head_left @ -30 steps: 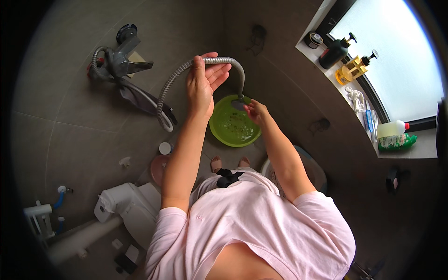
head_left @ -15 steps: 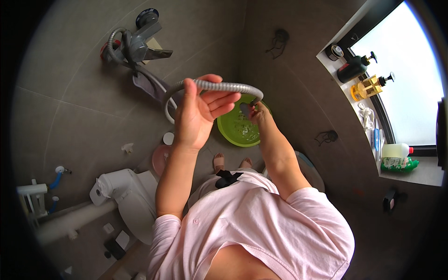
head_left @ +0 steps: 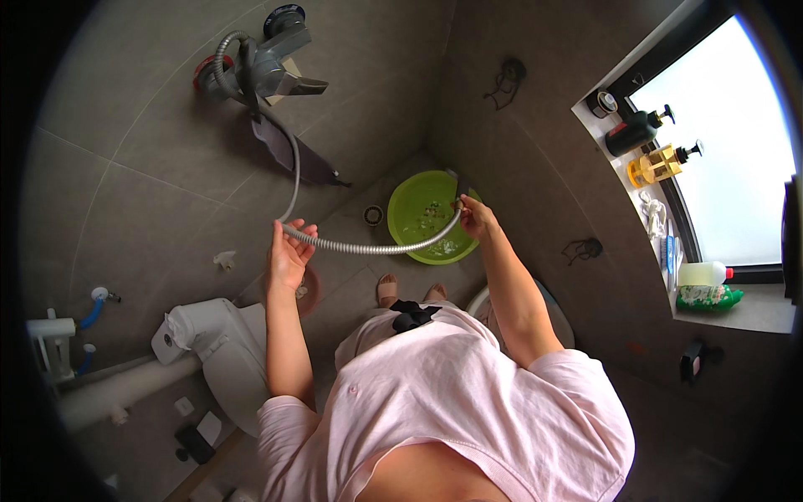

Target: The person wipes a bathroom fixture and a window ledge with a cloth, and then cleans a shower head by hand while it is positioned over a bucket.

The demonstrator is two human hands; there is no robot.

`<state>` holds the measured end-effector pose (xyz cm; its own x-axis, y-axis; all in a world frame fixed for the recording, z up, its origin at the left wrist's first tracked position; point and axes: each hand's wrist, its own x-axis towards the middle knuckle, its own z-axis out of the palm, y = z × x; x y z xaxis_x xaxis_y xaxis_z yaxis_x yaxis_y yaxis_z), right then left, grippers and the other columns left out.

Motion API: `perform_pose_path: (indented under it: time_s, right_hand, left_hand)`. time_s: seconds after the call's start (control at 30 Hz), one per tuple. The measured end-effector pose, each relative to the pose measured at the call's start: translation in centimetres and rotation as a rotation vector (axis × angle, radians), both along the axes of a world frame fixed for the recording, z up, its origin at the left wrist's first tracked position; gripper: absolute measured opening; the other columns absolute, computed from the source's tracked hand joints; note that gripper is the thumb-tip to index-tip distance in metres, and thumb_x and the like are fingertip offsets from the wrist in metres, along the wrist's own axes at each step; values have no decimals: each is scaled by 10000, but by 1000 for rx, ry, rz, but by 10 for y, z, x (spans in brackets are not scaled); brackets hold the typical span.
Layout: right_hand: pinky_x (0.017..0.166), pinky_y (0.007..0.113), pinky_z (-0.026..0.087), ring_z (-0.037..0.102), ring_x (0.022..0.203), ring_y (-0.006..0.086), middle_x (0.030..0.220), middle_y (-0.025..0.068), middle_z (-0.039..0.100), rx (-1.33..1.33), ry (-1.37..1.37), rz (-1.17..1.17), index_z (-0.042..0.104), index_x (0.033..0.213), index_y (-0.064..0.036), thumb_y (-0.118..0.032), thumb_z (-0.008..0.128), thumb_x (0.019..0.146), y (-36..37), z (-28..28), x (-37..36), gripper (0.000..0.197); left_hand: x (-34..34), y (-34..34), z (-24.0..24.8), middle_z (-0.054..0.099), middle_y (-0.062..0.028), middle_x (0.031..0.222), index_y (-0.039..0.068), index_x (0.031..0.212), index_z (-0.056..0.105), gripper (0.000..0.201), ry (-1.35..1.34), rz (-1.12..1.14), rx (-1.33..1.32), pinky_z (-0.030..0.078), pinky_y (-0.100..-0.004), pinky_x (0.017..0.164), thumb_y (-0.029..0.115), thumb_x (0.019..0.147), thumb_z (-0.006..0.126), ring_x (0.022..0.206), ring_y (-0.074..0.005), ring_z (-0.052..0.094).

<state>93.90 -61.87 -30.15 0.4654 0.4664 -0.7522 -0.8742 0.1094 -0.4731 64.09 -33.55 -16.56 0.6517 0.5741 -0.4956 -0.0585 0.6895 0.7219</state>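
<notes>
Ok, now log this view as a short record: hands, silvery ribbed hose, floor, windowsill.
Left hand: fingers loosely open, touching the silvery ribbed hose
Right hand: gripping the hose near one end
Hose: sagging between the hands
Floor: round lime-green basin
Windowsill: black pump bottle, amber-yellow pump bottle, red-capped bottle of pale liquid

Place: you stand in a bathroom, by its look a home's.
Toilet (head_left: 238,361): white, low on your left.
Tap (head_left: 272,74): on the wall ahead of you, a shower hose (head_left: 360,248) running from it.
Walls (head_left: 159,192): grey tile, joints showing around you.
Floor (head_left: 343,272): a round drain (head_left: 373,216) near your green basin (head_left: 394,219).
Window sill (head_left: 749,316): two pump bottles (head_left: 633,134) near its far corner, a green pack (head_left: 708,298) by its near corner.
</notes>
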Motion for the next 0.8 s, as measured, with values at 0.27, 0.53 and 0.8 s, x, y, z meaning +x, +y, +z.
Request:
perform_pose_path:
  time_s: [0.27,0.53,0.8]
  right_hand:
    - [415,140,332,410,506,-2,697,-9,599,108,-59,50,590,819,-32,-223,500,918,-20,16,-23,233]
    - [415,135,347,401,496,9,707,1,586,151,-78,-47,573,879,-6,-208,482,925,-25,52,-22,226]
    - [401,130,366,388,473,8,760,27,604,148,5,-161,568,873,14,-211,493,923,-20,93,-20,242]
  left_hand:
    - [-28,-3,-116,603,-117,1089,50,1079,523,484,274,-76,-124,464,-312,842,492,914,415,965,-190,583]
    - [-10,-21,-161,587,-158,1108,10,1236,380,526,363,-25,-191,498,-348,796,371,888,538,945,-226,600]
    - [17,-45,-143,594,-140,1114,1,1165,472,516,535,-201,-49,512,-326,703,410,862,556,929,-186,615]
